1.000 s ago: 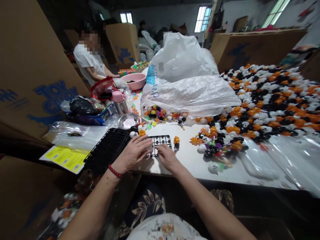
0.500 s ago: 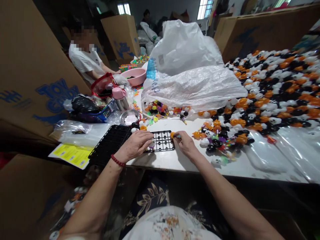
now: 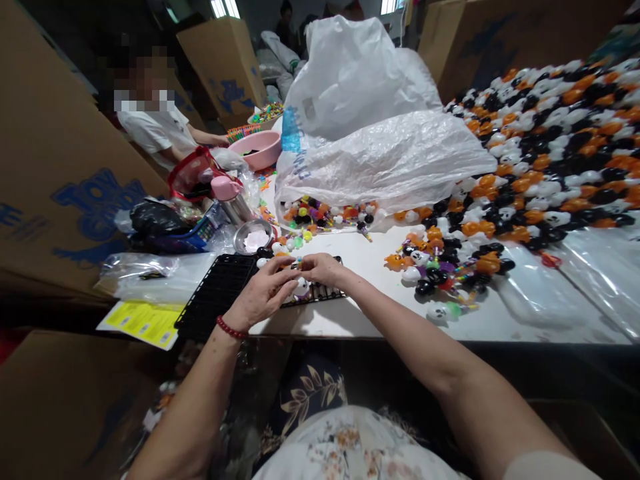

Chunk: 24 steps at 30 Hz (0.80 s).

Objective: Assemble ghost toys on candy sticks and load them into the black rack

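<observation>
R hand (image 3: pixel 325 269) moved L over tray (image 3: pixel 324 292): blk, gridded, partly hidden.

Grid (image 3: pixel 326 292) on tbl (image 3: pixel 370 319), R of tray stack (image 3: pixel 213 293) (toy pile (image 3: pixel 545 160) far R).

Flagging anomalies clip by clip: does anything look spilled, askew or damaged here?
Nothing looks damaged. One white ghost piece lies near the front edge of the table, beside the toy pile. Orange and white pieces also show below the table; whether spilled or stored is unclear.
</observation>
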Each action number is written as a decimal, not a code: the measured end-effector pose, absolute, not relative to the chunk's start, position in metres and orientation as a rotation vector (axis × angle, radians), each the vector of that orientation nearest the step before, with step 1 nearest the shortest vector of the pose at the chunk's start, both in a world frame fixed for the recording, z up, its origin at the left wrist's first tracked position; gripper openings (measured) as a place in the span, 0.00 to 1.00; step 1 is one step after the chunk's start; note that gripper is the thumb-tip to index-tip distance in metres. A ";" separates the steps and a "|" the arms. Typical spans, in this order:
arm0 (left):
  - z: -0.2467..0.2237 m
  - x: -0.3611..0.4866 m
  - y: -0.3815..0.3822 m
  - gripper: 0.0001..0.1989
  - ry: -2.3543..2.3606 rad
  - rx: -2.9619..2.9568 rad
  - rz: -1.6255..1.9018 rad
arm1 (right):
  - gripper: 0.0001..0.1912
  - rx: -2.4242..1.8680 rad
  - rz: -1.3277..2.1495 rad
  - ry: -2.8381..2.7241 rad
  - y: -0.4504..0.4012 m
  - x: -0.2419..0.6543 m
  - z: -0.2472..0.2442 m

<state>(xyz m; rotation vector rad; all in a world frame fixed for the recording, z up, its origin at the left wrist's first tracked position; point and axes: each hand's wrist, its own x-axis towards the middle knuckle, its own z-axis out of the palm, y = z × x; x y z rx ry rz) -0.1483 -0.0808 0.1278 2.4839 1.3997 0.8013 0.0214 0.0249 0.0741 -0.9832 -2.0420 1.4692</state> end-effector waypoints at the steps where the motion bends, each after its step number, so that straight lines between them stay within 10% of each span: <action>1: 0.129 -0.148 -0.081 0.14 1.405 2.489 0.811 | 0.02 -0.972 1.496 -2.044 0.026 0.019 0.075; 15: 0.131 -0.145 -0.075 0.19 1.441 2.601 0.688 | 0.18 -0.762 1.880 -1.864 0.018 0.023 0.078; 24: 0.139 -0.141 -0.074 0.15 1.467 2.756 0.567 | 0.15 -1.444 0.645 -2.046 0.073 0.072 0.060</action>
